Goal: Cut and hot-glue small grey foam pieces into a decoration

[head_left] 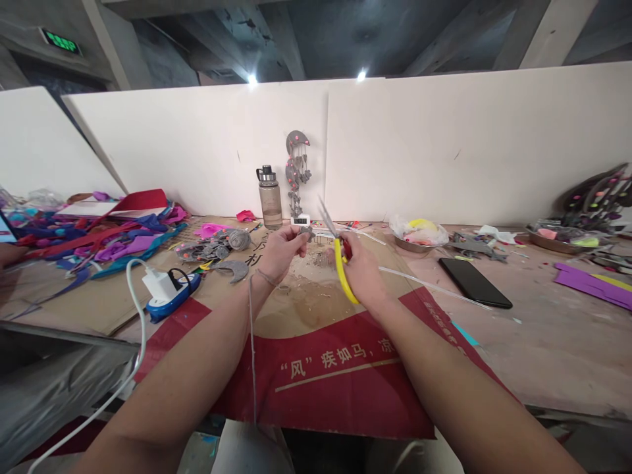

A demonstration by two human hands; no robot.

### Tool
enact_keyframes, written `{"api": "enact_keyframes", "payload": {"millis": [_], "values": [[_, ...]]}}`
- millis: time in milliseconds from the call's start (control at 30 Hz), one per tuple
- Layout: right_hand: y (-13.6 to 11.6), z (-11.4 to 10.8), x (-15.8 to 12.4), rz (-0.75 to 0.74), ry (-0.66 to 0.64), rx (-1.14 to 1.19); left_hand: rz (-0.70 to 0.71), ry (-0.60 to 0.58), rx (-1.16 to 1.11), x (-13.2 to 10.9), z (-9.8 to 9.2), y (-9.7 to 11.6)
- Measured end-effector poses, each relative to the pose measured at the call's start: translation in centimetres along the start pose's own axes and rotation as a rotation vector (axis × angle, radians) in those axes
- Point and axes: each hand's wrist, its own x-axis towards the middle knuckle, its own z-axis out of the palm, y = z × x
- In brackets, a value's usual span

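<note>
My left hand [281,253] is closed, pinching a small grey felt piece [307,232] above the cardboard sheet [316,309]. A thin grey thread [252,342] hangs from that wrist toward the table's front edge. My right hand [359,266] grips yellow-handled scissors [340,263], whose blades [326,217] point up and left, with the tips close beside the felt piece. Both hands meet over the middle of the sheet.
Grey felt shapes [217,250] and coloured scraps [99,240] lie to the left, by a power strip with a white charger [170,289]. A water bottle [270,197] and a grey felt hanging [296,171] stand at the white board. A black phone [474,282] and metal dishes [415,243] sit to the right.
</note>
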Motion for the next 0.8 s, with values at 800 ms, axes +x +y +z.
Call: {"api": "enact_keyframes", "payload": {"millis": [800], "values": [[0.3, 0.8, 0.6, 0.154, -0.01, 0.594, -0.026, -0.296, 0.367, -1.1, 1.2, 0.0]]}}
